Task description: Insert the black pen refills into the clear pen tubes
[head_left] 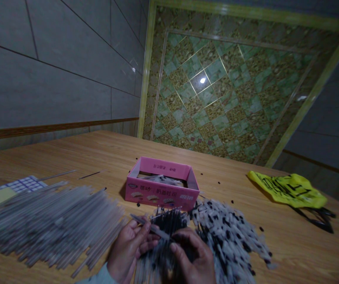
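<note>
Pink box (162,189) just beyond, we curl our left hand (129,246) and right hand (193,256) (both blurred) around one thin tube (150,227), pinching it.

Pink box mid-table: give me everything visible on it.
The pink box looks like thin cardboard: rectangular, open-topped, upright on the wooden table. Its front wall carries pale lettering and small tan pictures. Inside, a brown floor and a few pale thin sticks. A heap of black-and-white pieces reaches its front right corner; contact unclear. The left hand and right hand, both on a thin rod, do not touch it.
</note>
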Motion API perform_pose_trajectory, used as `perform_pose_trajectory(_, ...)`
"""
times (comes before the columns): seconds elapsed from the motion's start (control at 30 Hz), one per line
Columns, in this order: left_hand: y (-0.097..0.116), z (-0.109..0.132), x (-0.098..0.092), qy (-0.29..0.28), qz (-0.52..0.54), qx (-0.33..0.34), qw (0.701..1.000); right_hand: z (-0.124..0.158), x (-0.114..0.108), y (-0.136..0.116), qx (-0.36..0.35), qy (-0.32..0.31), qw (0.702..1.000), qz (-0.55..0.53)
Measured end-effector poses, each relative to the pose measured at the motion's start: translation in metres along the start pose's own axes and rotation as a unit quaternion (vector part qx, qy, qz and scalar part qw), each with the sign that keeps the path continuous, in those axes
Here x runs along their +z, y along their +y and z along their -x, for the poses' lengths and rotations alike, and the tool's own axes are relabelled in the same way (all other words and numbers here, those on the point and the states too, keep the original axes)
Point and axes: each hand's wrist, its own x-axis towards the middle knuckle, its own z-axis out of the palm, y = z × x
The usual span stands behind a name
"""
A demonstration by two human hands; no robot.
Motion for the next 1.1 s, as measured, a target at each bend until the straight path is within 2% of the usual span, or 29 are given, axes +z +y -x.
perform_pose_trajectory(0.27,-0.0009,-0.0022,-0.0016,0.011,-0.004,-0.002,1.0,0.002,0.0014,0.003,-0.042,0.002,0.998,0.04)
perform_pose_trajectory(0.5,-0.002,-0.0038,-0.001,0.004,-0.012,-0.011,1.0,0.0025,0.0007,0.0027,-0.024,0.034,0.997,0.062)
perform_pose_trajectory(1.1,-0.0029,-0.0033,-0.0015,0.014,0.0,-0.014,1.0,0.0034,0.0017,0.0042,-0.023,0.056,0.997,0.058)
